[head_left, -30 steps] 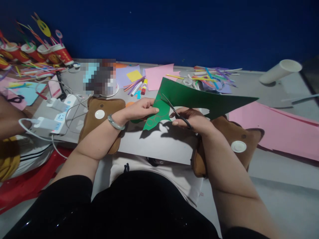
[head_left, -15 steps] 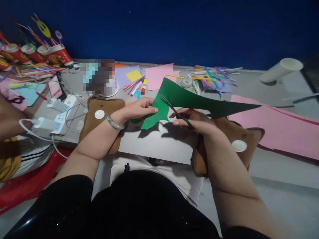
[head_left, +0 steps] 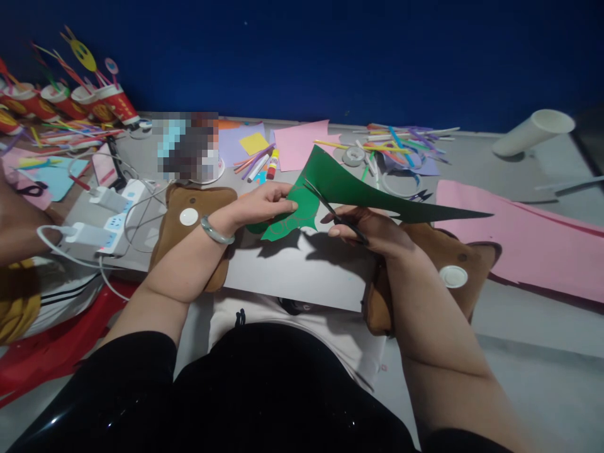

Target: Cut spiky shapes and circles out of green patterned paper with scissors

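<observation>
Head view: with the clock face centred on the green sheet and twelve pointing away from the wearer, the sheet is held above the bench, over white paper at about seven o'clock; the left hand, at nine, pinches its near-left part, thumb on top, and is closed on it; the right hand, at five, is curled round the handles of the scissors, whose blades point to ten across the sheet; how far they are parted I cannot tell.

To cut well here, steady the scissors and turn the sheet into them with the left hand; take short bites beside the drawn circles; shift the left thumb back, since it sits near the blade tips; support the long tail towards three, lest it tug the cut.

No brand can be read; the red cup, far out at ten, bears yellow marks, and the glue stick, nearer at ten, a label, both too small to make out.
</observation>
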`<control>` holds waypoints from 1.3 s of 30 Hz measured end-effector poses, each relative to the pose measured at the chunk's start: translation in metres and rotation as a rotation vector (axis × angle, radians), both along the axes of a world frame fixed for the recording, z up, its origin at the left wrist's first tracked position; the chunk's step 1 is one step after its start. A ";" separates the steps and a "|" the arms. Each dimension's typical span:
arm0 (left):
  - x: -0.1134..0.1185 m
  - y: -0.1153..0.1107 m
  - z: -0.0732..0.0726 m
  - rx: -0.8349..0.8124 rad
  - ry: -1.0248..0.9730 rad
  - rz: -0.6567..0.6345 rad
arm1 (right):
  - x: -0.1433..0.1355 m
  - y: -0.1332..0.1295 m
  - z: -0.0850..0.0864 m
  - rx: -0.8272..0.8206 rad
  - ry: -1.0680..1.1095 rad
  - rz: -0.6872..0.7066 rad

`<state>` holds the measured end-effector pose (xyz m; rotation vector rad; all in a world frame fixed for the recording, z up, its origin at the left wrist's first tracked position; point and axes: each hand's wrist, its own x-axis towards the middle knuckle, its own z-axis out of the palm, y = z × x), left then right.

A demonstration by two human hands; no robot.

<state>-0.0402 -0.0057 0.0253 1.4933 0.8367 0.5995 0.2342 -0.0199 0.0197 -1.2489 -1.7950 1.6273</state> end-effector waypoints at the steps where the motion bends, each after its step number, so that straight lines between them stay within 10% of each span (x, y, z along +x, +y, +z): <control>1: 0.000 0.000 0.000 0.004 0.003 0.006 | 0.000 0.000 0.000 0.011 -0.004 0.002; 14: 0.009 -0.005 -0.003 0.024 -0.054 0.004 | -0.003 0.007 -0.021 -0.021 0.098 -0.075; 39: 0.004 -0.004 -0.002 0.004 0.008 -0.006 | -0.001 0.000 -0.001 0.036 -0.034 -0.009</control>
